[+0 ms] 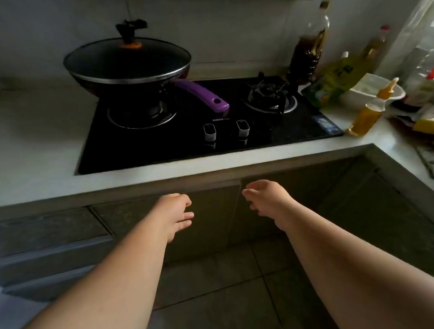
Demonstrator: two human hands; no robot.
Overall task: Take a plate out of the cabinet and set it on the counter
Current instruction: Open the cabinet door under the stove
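Both of my arms reach toward the dark cabinet under the white counter. My left hand hovers in front of the left cabinet door, fingers loosely curled and empty. My right hand is in front of the right cabinet door, fingers bent and apart, holding nothing. The two doors meet at a seam between my hands and look closed. No plate is in sight; the cabinet's inside is hidden.
A black gas hob is set into the counter, with a lidded wok and its purple handle on the left burner. Oil bottles, a squeeze bottle and bags crowd the right corner. Drawers lie at left.
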